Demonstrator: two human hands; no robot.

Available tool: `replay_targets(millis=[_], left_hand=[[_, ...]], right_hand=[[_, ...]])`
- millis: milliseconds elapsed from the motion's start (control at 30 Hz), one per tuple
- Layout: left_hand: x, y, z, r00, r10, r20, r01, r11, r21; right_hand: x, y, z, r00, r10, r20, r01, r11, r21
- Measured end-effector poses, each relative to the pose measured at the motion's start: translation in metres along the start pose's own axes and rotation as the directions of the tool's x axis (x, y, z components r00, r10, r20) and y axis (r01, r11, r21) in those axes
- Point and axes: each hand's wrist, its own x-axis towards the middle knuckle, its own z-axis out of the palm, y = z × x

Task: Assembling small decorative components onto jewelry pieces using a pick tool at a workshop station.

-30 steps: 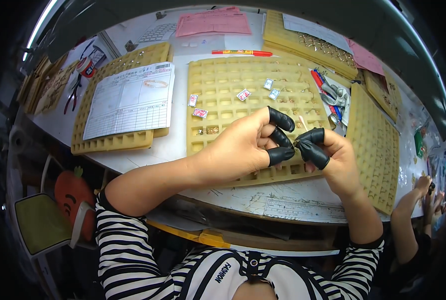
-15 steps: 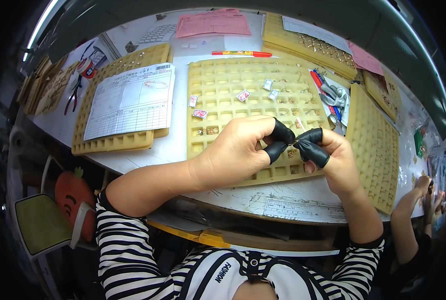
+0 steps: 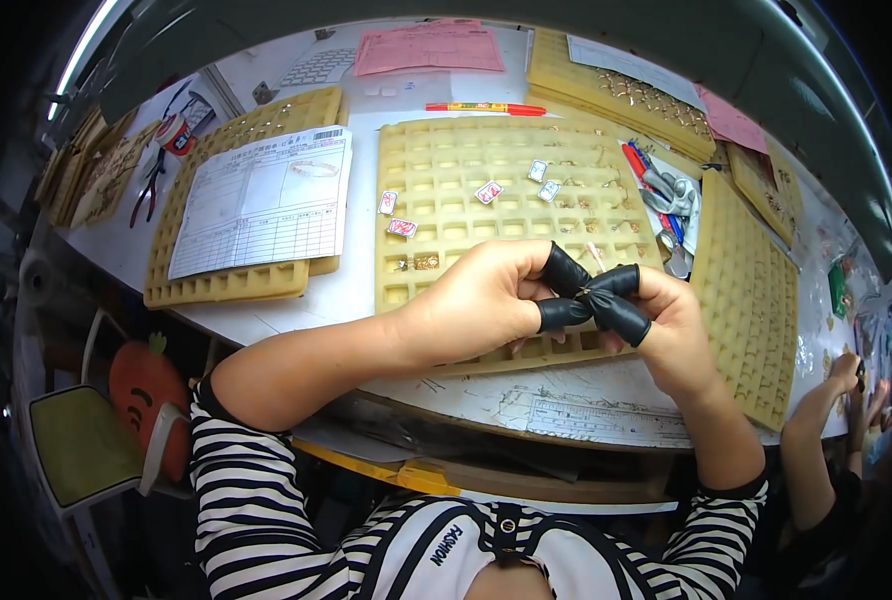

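Observation:
My left hand (image 3: pixel 486 300) and my right hand (image 3: pixel 674 325) meet over a pale yellow tray (image 3: pixel 446 168) of small square compartments. Black finger cots (image 3: pixel 621 312) cover the thumb and index finger of each. Both pinch together at one tiny gold-coloured piece (image 3: pixel 583 294); its kind is too small to make out. Beneath the hands, some compartments are hidden. Small gold-coloured pieces (image 3: pixel 426 262) lie in a compartment left of my left hand, and more sit in the tray's right part. Several little paper labels (image 3: pixel 488 191) rest on the tray.
A printed sheet (image 3: pixel 266 205) lies on a yellow tray at left, near red-handled pliers (image 3: pixel 148 190). Behind the middle tray are a red-and-yellow marker (image 3: pixel 486 108) and pink papers (image 3: pixel 428 50). More trays (image 3: pixel 746 290) stand right. Another person's hand (image 3: pixel 846 372) shows far right.
My hands have shifted slightly, with the fingertips a little lower and pressed closer together around the tiny piece. The view has moved very little; the tray and labels stay put.

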Motion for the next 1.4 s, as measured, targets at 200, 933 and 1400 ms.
replay_targets(millis=[200, 933, 1400], left_hand=[[0.001, 0.005, -0.001, 0.998, -0.05, -0.025, 0.051, 0.999, 0.01], [0.0, 0.007, -0.011, 0.974, -0.209, 0.09, 0.226, 0.928, -0.296], [0.001, 0.013, -0.009, 0.957, -0.285, 0.056, 0.289, 0.916, -0.278]], right_hand=[[-0.002, -0.006, 0.003, 0.999, -0.028, -0.026, 0.027, 0.998, -0.053], [0.002, -0.005, -0.009, 0.895, -0.446, 0.019, 0.35, 0.676, -0.649], [0.004, -0.003, -0.012, 0.707, -0.628, 0.324, 0.58, 0.254, -0.774]])
